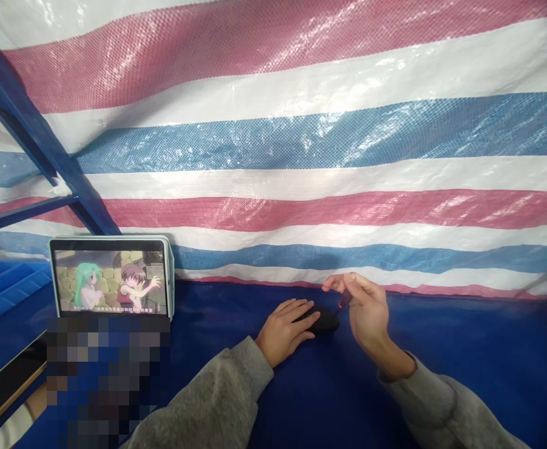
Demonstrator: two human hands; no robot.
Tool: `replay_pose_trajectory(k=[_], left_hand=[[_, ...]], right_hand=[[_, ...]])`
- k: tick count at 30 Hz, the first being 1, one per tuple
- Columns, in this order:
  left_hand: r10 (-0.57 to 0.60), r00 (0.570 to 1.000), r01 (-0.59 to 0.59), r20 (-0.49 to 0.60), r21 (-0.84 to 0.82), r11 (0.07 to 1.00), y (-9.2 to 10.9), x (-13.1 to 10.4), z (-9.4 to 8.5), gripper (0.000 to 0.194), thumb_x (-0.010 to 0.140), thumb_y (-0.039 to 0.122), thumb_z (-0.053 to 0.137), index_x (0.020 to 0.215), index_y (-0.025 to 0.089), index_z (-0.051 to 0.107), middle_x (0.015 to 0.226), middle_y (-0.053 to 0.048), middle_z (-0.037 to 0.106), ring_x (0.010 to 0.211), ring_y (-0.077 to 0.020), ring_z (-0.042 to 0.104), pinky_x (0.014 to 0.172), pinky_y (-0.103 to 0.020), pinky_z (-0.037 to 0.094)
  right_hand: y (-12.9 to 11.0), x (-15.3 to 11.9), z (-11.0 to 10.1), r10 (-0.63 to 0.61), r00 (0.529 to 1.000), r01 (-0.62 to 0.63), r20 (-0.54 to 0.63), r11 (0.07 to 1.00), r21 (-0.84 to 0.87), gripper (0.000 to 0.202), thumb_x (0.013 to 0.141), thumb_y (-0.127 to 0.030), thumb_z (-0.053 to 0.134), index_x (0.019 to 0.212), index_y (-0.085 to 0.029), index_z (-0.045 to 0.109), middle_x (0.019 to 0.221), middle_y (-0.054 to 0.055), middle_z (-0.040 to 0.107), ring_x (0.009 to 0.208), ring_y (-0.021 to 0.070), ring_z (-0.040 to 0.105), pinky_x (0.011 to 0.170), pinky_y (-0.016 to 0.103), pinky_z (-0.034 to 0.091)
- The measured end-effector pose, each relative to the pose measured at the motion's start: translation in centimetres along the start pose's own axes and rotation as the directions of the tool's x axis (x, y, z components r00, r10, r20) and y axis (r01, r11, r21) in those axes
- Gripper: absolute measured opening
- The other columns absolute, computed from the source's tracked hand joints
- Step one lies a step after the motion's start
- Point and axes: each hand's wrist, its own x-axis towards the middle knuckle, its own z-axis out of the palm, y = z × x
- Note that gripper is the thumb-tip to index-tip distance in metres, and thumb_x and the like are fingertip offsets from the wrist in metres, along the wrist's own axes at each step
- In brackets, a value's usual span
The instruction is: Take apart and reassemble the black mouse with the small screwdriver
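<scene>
A black computer mouse [325, 319] lies on the blue tabletop in front of me. My left hand [283, 329] holds it from the left, with the fingers over its top and the thumb lower down. At the mouse's right end, my right hand [364, 305] is closed in a pinch around a slim dark red tool [342, 303]. The tool points down toward the mouse, and most of it is hidden by the fingers. Whether its tip touches the mouse I cannot tell.
A tablet [111, 280] in a pale case stands at the left, playing a cartoon. Near it a phone [9, 380] is held in another person's hand, beside a blurred patch. Blue trays [11, 284] and a blue metal frame [43, 118] stand further left. Striped sheeting [301, 143] hangs behind the table.
</scene>
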Motion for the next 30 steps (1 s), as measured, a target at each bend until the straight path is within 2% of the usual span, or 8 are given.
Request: replay_pose_trajectory(k=[3,5,7,9,16,21,25,30], left_hand=[[-0.002,1.000,0.002,-0.006,-0.005,1.000,0.0,-0.1,0.0,0.039,0.097,0.039,0.049,0.132,0.023,0.053,0.137,-0.007,0.053,0.129,-0.0215,0.049,0.110,-0.043,0.040],[-0.002,1.000,0.002,-0.007,-0.005,1.000,0.0,-0.1,0.0,0.038,0.097,0.039,0.049,0.132,0.023,0.053,0.137,-0.007,0.054,0.128,-0.0213,0.049,0.110,-0.043,0.040],[-0.001,1.000,0.001,-0.005,-0.005,1.000,0.0,-0.1,0.0,0.038,0.097,0.038,0.048,0.132,0.024,0.052,0.138,-0.007,0.053,0.128,-0.0210,0.050,0.110,-0.043,0.040],[0.000,1.000,0.000,-0.005,-0.009,1.000,0.1,0.0,-0.1,0.038,0.097,0.038,0.048,0.132,0.023,0.052,0.138,-0.007,0.053,0.128,-0.0208,0.050,0.109,-0.043,0.040],[-0.008,1.000,0.008,0.002,-0.013,1.000,0.0,0.0,0.1,0.039,0.097,0.039,0.048,0.132,0.023,0.052,0.138,-0.007,0.053,0.128,-0.0216,0.049,0.109,-0.043,0.041],[-0.008,1.000,0.008,-0.005,-0.014,1.000,-0.1,0.0,0.1,0.038,0.097,0.039,0.048,0.132,0.023,0.053,0.138,-0.007,0.053,0.128,-0.0216,0.049,0.109,-0.043,0.041],[-0.003,1.000,0.003,-0.008,-0.014,1.000,-0.1,-0.1,0.1,0.039,0.097,0.040,0.048,0.132,0.022,0.052,0.137,-0.007,0.054,0.128,-0.0212,0.050,0.108,-0.043,0.042],[-0.009,1.000,0.010,0.006,-0.013,1.000,-0.1,-0.1,0.2,0.039,0.097,0.039,0.048,0.132,0.022,0.052,0.139,-0.007,0.053,0.128,-0.0217,0.049,0.109,-0.043,0.040]], right_hand=[[0.2,0.0,0.1,0.005,1.000,-0.005,-0.004,1.000,0.007,0.032,0.088,-0.037,0.058,0.061,-0.020,0.057,0.060,0.001,0.061,0.060,0.0158,0.058,0.063,0.031,0.044],[0.5,0.0,0.1,0.014,1.000,-0.013,-0.017,1.000,0.028,0.031,0.086,-0.038,0.061,0.062,-0.020,0.057,0.048,-0.005,0.046,0.047,0.0106,0.045,0.058,0.029,0.043],[0.8,0.1,0.1,0.030,0.999,-0.028,-0.031,0.998,0.058,0.031,0.086,-0.040,0.061,0.063,-0.019,0.059,0.045,-0.008,0.031,0.042,0.0078,0.031,0.051,0.027,0.038],[1.0,0.0,0.1,0.046,0.998,-0.042,-0.047,0.995,0.088,0.032,0.087,-0.042,0.058,0.065,-0.019,0.060,0.047,-0.008,0.028,0.043,0.0078,0.028,0.048,0.026,0.034],[1.0,-0.4,0.6,-0.031,0.995,0.036,-0.092,0.998,0.050,0.030,0.087,-0.036,0.057,0.063,-0.021,0.044,0.059,-0.005,0.035,0.053,0.0101,0.035,0.052,0.026,0.032],[1.3,-0.4,0.3,-0.039,0.998,0.039,-0.050,0.999,0.007,0.019,0.087,-0.032,0.052,0.071,-0.021,0.054,0.060,-0.004,0.042,0.054,0.0111,0.039,0.052,0.026,0.031],[1.2,-0.5,0.1,-0.060,0.998,0.057,-0.022,0.990,-0.130,0.011,0.085,-0.027,0.057,0.077,-0.021,0.062,0.060,-0.002,0.053,0.057,0.0125,0.050,0.054,0.027,0.035],[1.4,-0.4,0.1,-0.144,0.989,0.128,-0.045,0.959,-0.253,0.016,0.089,-0.031,0.057,0.098,-0.022,0.065,0.082,0.002,0.066,0.065,0.0147,0.062,0.058,0.028,0.044]])
